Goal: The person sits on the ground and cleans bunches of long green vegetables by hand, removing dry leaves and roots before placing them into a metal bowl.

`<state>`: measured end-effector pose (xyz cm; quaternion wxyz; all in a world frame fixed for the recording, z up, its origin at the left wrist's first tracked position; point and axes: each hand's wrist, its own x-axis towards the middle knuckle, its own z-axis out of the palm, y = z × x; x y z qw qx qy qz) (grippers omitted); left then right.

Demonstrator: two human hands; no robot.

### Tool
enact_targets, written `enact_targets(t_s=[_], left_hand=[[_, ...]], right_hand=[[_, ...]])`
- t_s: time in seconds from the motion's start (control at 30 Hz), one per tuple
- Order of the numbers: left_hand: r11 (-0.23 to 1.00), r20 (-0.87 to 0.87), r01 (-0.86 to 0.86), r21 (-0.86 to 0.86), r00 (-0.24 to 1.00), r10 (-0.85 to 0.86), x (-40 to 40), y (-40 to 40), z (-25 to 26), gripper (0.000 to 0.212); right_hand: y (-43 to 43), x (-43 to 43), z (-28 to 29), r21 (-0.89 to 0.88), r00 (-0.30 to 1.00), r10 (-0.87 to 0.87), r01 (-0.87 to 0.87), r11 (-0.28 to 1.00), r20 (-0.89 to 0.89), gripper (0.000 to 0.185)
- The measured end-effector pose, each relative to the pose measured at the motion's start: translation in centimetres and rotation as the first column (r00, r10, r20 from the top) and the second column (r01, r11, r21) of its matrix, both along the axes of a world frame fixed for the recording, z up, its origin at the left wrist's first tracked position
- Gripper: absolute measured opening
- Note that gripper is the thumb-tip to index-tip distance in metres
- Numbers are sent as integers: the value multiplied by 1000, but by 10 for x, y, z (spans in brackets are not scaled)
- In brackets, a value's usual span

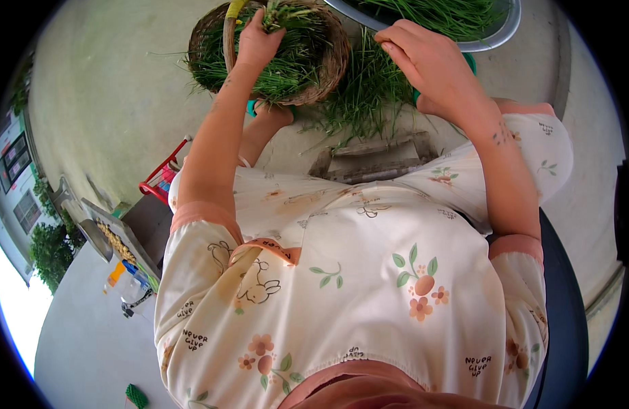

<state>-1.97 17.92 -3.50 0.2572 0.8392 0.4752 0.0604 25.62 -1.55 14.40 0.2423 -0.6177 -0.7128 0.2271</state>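
Observation:
My left hand [261,43] is over the wicker basket [337,64], fingers closed around a small bunch of grass stems [281,15]. Cut green grass [289,76] fills much of the basket. Its arched handle [229,43], wrapped in yellow at the top, passes beside my left wrist. My right hand [429,64] is bent with thumb and fingers together, just in front of the metal basin [513,25]. Whether anything is pinched in it is unclear. More long grass [462,18] lies in the basin.
Loose grass [370,97] is heaped on the concrete floor between basket and basin. A low wooden frame [376,156] sits nearer me. Green sandals [251,107] are on my feet. At left are a red metal frame [163,174] and a clear plastic bottle [133,290].

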Motion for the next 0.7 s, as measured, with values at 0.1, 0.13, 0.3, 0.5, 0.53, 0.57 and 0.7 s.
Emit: enact_targets(t_s=[0.1, 0.13, 0.3, 0.5, 0.53, 0.57, 0.7], left_hand=[[968, 349, -49, -247, 927, 136, 11, -3, 40, 53], [945, 590, -48, -323, 770, 241, 11, -6, 46, 45], [795, 465, -415, -443, 652, 599, 7, -24, 134, 35], [700, 627, -334, -631, 311, 714, -17, -39, 175, 32], [696, 642, -201, -689, 274, 716, -14, -52, 187, 31], [682, 653, -62, -729, 236, 720, -11, -61, 192, 31], [580, 596, 141, -803, 145, 790, -4, -91, 160, 30]], right_hand=[[-2, 0, -16, 21, 1000, 18, -18, 1000, -7, 13], [-1, 1, -26, 54, 999, 26, -24, 998, -40, 14], [0, 5, -46, 102, 998, 66, -66, 993, 7, 16], [-3, -10, -51, -14, 988, 49, -51, 999, -150, 26], [-5, -15, -47, -109, 971, 2, -29, 994, -238, 32], [-6, -20, -45, -108, 972, 9, -35, 993, -235, 32], [-2, -77, -52, 687, 910, -409, 336, 645, -61, 24]])
